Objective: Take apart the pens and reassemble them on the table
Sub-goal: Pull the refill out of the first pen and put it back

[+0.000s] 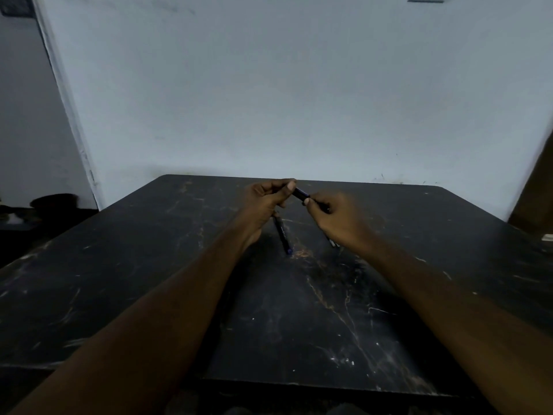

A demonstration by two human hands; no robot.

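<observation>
Head view. Both hands meet at the centre of the frame, raised above a dark, scratched table (329, 310). The left hand (264, 202) pinches one end of a dark pen (300, 194) between thumb and curled fingers. The right hand (339, 218) grips the other end, fingers curled round it. The pen slants between the two hands, and its short visible stretch shows a blue edge. A second pen (282, 235) lies on the table just below the left hand, blue tip toward the lower frame. A small piece (332, 242) shows beneath the right hand; what it is cannot be told. A pale wall (299, 100) fills the upper frame.
</observation>
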